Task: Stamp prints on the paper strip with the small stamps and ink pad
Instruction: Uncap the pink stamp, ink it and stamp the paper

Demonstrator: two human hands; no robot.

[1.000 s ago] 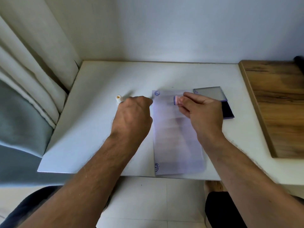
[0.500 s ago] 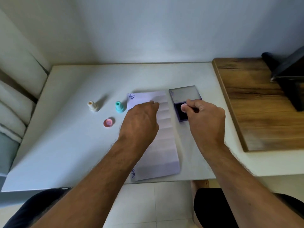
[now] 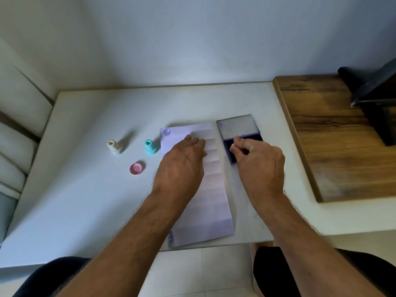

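A folded white paper strip point(image 3: 211, 194) lies lengthwise on the white table point(image 3: 85, 189), with a blue round print at its far left corner and another at its near left corner. My left hand point(image 3: 182, 166) rests flat on the strip's upper part. My right hand point(image 3: 259, 161) is closed on a small pink stamp, mostly hidden by the fingers, and holds it down on the dark pad of the open ink pad point(image 3: 237, 131). A cream stamp point(image 3: 114, 146) and a teal stamp point(image 3: 150, 146) stand left of the strip. A pink cap point(image 3: 136, 168) lies near them.
A wooden board point(image 3: 334, 133) lies on the right side of the table, with a dark box point(image 3: 377, 103) at its far end. The wall runs behind the table. Cushions point(image 3: 17, 125) sit off the left edge. My knees show under the near edge.
My right hand carried the pink stamp from the strip's top to the ink pad and pressed it there. My view shifted left, which brought the other stamps and the cap into sight.
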